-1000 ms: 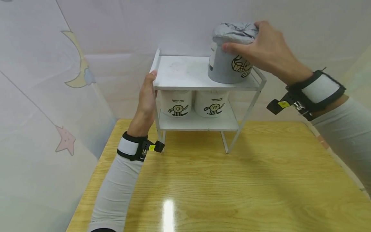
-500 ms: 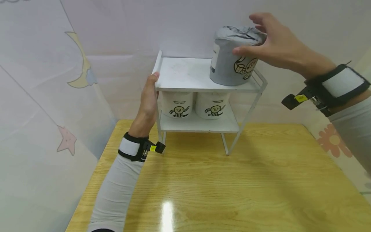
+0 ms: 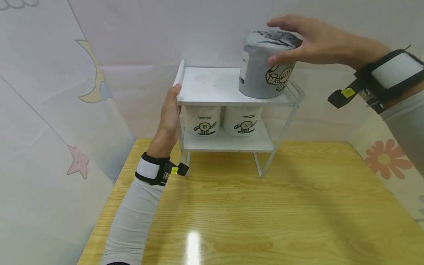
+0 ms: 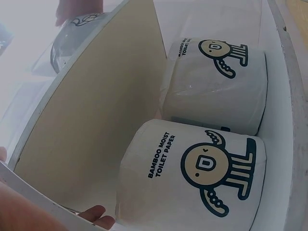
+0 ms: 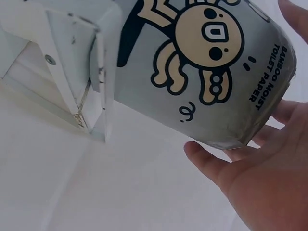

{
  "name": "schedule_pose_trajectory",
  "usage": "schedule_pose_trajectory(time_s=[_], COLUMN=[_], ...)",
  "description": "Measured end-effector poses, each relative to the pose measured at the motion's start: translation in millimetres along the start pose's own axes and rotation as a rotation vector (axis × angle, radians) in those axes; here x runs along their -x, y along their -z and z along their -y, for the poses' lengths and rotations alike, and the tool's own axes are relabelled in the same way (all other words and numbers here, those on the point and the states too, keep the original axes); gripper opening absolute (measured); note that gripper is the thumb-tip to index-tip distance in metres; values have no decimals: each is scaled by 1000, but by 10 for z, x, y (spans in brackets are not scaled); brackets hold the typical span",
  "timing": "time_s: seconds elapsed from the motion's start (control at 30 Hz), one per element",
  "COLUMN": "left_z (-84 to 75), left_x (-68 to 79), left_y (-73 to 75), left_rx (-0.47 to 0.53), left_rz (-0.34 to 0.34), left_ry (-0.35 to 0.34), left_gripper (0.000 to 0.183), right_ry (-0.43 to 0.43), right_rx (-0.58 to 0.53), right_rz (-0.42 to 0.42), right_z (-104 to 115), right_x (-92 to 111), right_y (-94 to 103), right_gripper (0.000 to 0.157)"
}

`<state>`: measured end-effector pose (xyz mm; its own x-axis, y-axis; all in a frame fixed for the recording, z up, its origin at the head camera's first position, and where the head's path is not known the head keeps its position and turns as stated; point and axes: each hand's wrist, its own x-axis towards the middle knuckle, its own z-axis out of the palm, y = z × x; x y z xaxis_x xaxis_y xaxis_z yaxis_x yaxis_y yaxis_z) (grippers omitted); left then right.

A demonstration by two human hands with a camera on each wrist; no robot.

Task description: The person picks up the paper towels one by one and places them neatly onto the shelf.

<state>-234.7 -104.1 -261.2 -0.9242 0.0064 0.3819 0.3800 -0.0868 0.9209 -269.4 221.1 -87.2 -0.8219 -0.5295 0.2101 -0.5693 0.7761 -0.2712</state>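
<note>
My left hand point(image 3: 169, 112) grips the left side frame of a small white two-tier shelf point(image 3: 212, 82), its fingertips point(image 4: 98, 219) curling in under the top board. On the right end of that board stands a grey-wrapped toilet paper roll point(image 3: 265, 70) with a cartoon figure printed on it. Around the roll's upper right side, my right hand point(image 3: 314, 42) is spread, thumb in front and fingers above the crumpled top. Two white toilet paper rolls point(image 3: 202, 120) point(image 3: 243, 120) sit side by side on the lower tier, printed faces forward.
The shelf stands at the back of a yellow wood-grain table point(image 3: 232, 206). Pale cloth walls point(image 3: 43, 121) with a moon, a star and a flower close in behind and at the sides.
My right hand has loosened from the grey roll and drawn slightly right, its fingers straightening. The roll stays on the top board. My left hand keeps its hold on the shelf.
</note>
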Motion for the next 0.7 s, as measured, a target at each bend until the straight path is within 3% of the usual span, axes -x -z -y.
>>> schedule_pose_trajectory(time_s=[0.13, 0.4, 0.7], left_z=[-13, -18, -19], left_x=[-4, -4, -8], left_y=[6, 6, 7], left_rx=[3, 5, 18], left_rz=[3, 9, 7], left_ry=[-14, -5, 3], left_gripper=[64, 64, 65], right_ry=[27, -30, -42], right_rx=[44, 93, 116], right_rz=[33, 76, 67], right_z=[27, 63, 95], right_x=[-42, -87, -97], right_y=[15, -3, -36], right_gripper=[87, 87, 87])
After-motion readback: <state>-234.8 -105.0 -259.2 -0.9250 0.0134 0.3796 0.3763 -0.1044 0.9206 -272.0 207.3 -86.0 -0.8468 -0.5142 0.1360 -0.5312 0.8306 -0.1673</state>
